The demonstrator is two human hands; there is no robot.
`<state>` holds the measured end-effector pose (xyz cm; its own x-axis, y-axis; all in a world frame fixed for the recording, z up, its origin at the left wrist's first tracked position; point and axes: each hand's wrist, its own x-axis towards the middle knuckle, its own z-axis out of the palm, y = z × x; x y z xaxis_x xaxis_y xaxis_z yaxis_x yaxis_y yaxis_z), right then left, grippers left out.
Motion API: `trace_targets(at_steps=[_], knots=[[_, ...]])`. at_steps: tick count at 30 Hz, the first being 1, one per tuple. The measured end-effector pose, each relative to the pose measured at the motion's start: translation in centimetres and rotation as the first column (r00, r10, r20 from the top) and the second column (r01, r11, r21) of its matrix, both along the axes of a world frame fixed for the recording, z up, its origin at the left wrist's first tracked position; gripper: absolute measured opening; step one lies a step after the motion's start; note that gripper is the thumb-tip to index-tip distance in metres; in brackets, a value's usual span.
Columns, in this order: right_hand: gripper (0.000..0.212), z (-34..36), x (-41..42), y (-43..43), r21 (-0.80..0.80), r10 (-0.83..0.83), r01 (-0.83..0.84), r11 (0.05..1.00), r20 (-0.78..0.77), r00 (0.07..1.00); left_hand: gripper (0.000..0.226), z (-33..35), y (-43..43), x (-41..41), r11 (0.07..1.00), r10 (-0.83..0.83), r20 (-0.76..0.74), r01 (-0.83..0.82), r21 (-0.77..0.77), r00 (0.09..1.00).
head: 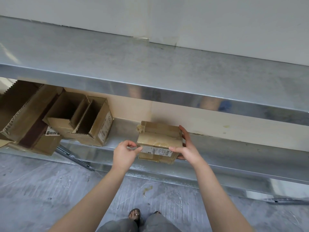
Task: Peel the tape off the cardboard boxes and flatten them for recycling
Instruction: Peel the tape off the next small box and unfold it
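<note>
- Left hand (124, 152): thumb and forefinger pinch the left front corner of the small box (158, 139), with the other fingers curled.
- Right hand (187, 148): wraps the box's right side, thumb on its white label (158, 150).
- The taped box is at the front edge of the lower shelf (123, 131).
- Open boxes (93, 121) lie at nine o'clock of it, and the upper shelf (150, 67) is at twelve.

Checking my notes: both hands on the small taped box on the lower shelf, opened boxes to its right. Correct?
Only the side is wrong: the head view shows the opened boxes to the left of the small taped box. The left hand and right hand are on it.
</note>
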<state>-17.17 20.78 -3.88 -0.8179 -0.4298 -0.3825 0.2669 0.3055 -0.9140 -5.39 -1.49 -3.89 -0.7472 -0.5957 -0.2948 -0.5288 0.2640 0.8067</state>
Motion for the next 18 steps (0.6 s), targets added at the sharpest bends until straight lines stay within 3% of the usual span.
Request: trace_targets(at_steps=[11, 18], knots=[[0.096, 0.4, 0.3, -0.3, 0.001, -0.010, 0.010, 1.000, 0.003, 1.000, 0.019, 0.7, 0.4, -0.7, 0.999, 0.038, -0.017, -0.039, -0.011, 0.999], [0.096, 0.5, 0.3, -0.3, -0.003, -0.030, 0.030, 1.000, 0.026, 0.999, 0.020, 0.9, 0.8, -0.5, 0.991, 0.036, 0.001, -0.036, -0.130, 0.999]])
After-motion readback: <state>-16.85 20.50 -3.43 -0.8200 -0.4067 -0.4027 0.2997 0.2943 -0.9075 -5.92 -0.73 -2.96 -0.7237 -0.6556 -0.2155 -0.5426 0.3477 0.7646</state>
